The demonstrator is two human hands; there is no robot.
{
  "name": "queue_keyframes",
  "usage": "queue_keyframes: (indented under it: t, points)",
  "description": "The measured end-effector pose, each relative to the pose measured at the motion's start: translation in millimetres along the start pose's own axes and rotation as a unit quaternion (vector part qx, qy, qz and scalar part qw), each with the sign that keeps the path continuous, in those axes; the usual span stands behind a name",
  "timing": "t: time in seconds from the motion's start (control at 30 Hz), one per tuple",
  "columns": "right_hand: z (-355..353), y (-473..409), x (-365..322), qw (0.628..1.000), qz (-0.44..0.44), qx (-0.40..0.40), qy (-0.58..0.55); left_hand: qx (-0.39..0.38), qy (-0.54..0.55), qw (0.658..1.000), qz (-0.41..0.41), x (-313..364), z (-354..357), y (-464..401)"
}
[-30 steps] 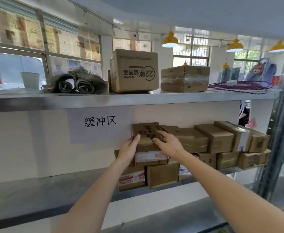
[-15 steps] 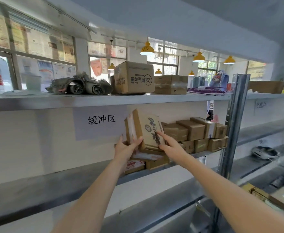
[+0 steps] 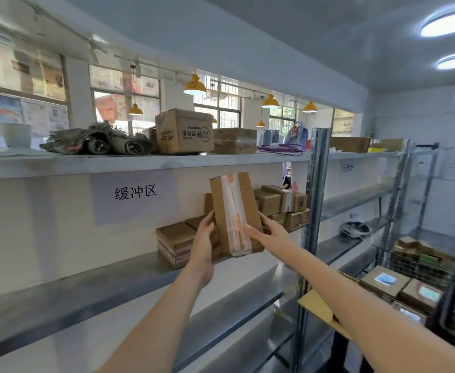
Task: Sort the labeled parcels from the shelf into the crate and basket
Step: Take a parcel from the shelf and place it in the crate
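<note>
Here the two arms are reaching up from the bottom of the view toward the middle shelf (image 3: 91, 286), and both are meeting on a single parcel (image 3: 235, 214). The left hand (image 3: 204, 243) is gripping the parcel's left edge, fingers curled round it, while the right hand (image 3: 270, 232) is pressing on the front face and right edge with fingers laid fairly straight. The parcel is standing on end, its long axis nearly upright and leaning a little to the left at the top, a strip of pale tape running down its face. Its lower end is hanging just above the shelf's front edge, clear of the stack of boxes (image 3: 176, 243) sitting to the parcel's left and behind it.

Down and to the right of the parcel, beyond the steel upright (image 3: 315, 211), a wire basket (image 3: 422, 267) with boxes in it is waiting. The crate is probably the dark frame at the far right edge, though I cannot tell. The carry is therefore likely to run rightward and downward, so the right arm is the nearer one.
</note>
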State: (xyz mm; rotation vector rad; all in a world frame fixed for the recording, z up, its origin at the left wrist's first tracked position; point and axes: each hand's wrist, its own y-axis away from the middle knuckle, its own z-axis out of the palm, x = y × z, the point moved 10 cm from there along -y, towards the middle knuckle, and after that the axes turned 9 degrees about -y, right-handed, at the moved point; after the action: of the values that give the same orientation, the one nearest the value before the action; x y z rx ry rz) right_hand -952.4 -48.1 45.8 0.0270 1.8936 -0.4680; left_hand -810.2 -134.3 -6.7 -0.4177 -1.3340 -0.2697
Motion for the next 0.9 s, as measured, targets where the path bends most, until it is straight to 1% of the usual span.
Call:
queue_keyframes:
  t: [0.13,0.27,0.33,0.4,0.5,0.57,0.67,0.77,0.83,0.9]
  points:
    - [-41.7,8.8,1.0,0.999,0.002,0.045,-0.018,-0.018,-0.014,1.0,0.015,8.1,29.6,-0.7]
    - [-77.6,23.2,-4.1,0.995,-0.008,0.067,-0.071,-0.048,-0.031,0.997,-0.06,-1.1,66.9,-4.1]
    - [-93.3,31.4,-3.5,0.995,-0.023,0.065,-0.07,-0.056,-0.038,0.995,-0.074,-4.1,84.0,-4.5]
    - [-115.2,39.0,-1.1,0.995,-0.038,0.081,-0.045,-0.054,-0.038,0.996,-0.054,-3.1,103.1,-7.0]
    - [-148.5,43.8,6.7,0.993,-0.028,0.111,-0.021,-0.04,-0.011,0.998,-0.036,-2.5,128.5,-13.5]
    - [-167.6,45.3,13.9,0.992,-0.009,0.126,-0.008,-0.037,-0.007,0.999,-0.029,-6.6,144.0,-21.2]
    - [-205.0,48.8,29.9,0.984,0.045,0.17,-0.003,-0.051,-0.007,0.998,-0.019,-10.9,173.3,-28.6]
    - [-234.8,54.9,38.1,0.984,0.059,0.162,0.036,-0.08,-0.021,0.996,-0.012,-14.1,213.6,-32.9]
    - [-256.5,58.6,42.4,0.986,0.046,0.158,0.026,-0.09,-0.043,0.995,-0.004,-17.5,241.4,-37.3]
    - [-283.5,62.6,50.4,0.984,0.046,0.173,0.017,-0.101,-0.053,0.993,-0.003,-23.1,269.9,-42.7]
